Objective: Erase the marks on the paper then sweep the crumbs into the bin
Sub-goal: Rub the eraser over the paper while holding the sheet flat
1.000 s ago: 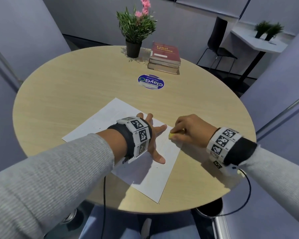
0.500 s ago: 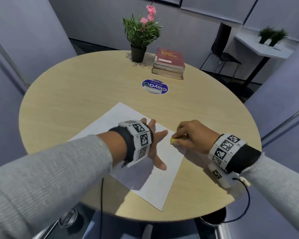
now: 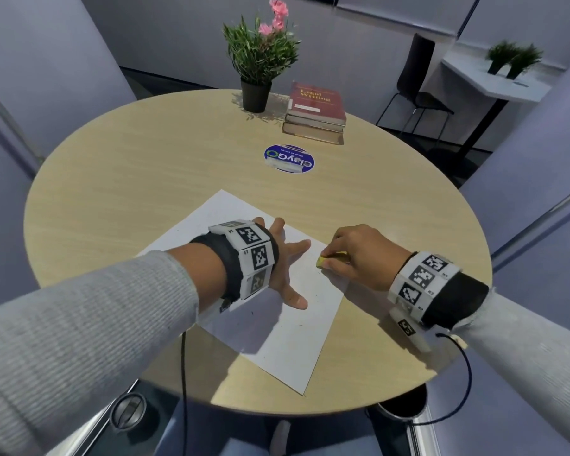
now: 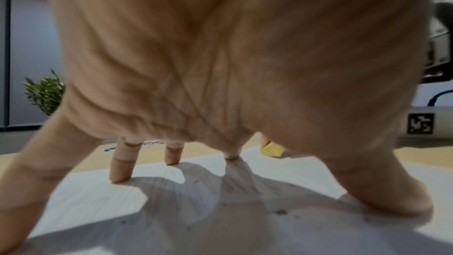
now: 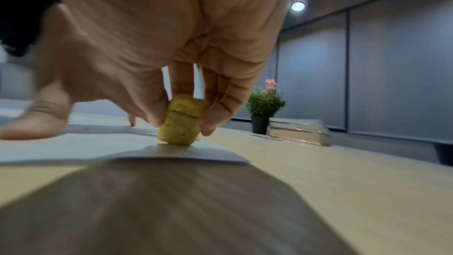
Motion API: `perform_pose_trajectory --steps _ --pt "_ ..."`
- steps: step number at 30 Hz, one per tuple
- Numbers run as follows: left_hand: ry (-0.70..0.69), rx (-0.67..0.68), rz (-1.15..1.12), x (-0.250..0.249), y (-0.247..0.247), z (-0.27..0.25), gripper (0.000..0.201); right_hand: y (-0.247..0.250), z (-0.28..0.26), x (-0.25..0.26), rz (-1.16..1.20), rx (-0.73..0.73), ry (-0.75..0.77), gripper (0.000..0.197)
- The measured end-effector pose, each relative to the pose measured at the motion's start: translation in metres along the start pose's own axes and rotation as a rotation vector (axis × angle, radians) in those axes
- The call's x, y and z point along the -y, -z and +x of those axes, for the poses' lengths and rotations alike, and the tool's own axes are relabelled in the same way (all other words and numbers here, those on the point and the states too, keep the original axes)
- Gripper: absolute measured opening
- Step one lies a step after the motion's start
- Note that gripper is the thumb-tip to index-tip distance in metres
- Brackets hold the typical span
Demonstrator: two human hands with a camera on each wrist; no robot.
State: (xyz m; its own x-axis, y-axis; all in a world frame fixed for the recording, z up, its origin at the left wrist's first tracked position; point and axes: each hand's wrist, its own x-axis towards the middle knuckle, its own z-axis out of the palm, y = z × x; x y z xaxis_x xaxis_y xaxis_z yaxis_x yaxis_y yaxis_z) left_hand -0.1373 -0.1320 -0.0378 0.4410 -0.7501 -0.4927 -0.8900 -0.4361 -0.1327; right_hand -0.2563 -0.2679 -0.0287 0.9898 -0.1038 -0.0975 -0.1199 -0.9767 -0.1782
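A white sheet of paper (image 3: 277, 337) lies on the round wooden table (image 3: 119, 179). My left hand (image 3: 285, 258) presses flat on the paper with fingers spread; its fingertips (image 4: 120, 174) stand on the sheet (image 4: 93, 197). My right hand (image 3: 352, 255) pinches a small yellow eraser (image 3: 321, 261) at the paper's right edge. The eraser (image 5: 180, 121) stands on the paper (image 5: 73, 146) between thumb and fingers, and it also shows as a yellow lump (image 4: 272, 149) past the left hand. Small dark crumbs (image 4: 280, 211) dot the sheet. A dark round bin (image 3: 402, 403) sits below the table's near right edge.
A potted plant (image 3: 260, 57) and a stack of books (image 3: 316, 113) stand at the far side of the table. A round blue sticker (image 3: 289, 158) lies in the middle. A chair (image 3: 415, 80) and a side table with plants (image 3: 494, 83) stand beyond.
The right hand has shifted the eraser slightly along the paper's right edge. The left hand stays pressed on the sheet. The head view has tilted a little.
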Motion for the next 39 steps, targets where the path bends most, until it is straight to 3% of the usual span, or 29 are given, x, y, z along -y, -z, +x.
perform_pose_trajectory --steps 5,10,15,20,25,30,33,36,39 --pt "0.016 0.011 0.008 -0.002 0.002 -0.003 0.120 -0.008 -0.017 0.031 0.034 0.085 0.181 0.024" --pt "0.019 0.003 -0.024 0.000 0.000 -0.003 0.121 0.005 -0.005 0.000 0.030 -0.036 -0.027 0.024" --pt "0.029 0.014 -0.004 -0.002 0.000 -0.001 0.123 -0.003 -0.024 0.031 0.075 0.091 0.200 0.022" --pt "0.024 0.011 -0.007 -0.001 0.000 -0.002 0.121 0.007 -0.007 -0.002 0.019 -0.028 -0.024 0.023" --pt "0.035 0.024 0.013 -0.002 0.000 -0.001 0.123 -0.003 -0.024 0.030 0.073 0.111 0.154 0.021" --pt "0.022 0.009 0.005 -0.001 0.000 -0.002 0.120 0.007 -0.004 -0.004 0.050 -0.010 -0.045 0.021" --pt "0.024 0.009 0.001 0.000 -0.001 -0.003 0.120 -0.001 -0.007 0.008 0.036 0.002 0.036 0.021" --pt "0.037 0.012 -0.005 0.000 -0.002 -0.001 0.122 -0.009 -0.020 0.035 0.075 0.105 0.161 0.021" --pt "0.042 0.011 -0.025 0.001 -0.004 -0.001 0.122 -0.001 -0.004 0.014 0.076 0.019 0.041 0.022"
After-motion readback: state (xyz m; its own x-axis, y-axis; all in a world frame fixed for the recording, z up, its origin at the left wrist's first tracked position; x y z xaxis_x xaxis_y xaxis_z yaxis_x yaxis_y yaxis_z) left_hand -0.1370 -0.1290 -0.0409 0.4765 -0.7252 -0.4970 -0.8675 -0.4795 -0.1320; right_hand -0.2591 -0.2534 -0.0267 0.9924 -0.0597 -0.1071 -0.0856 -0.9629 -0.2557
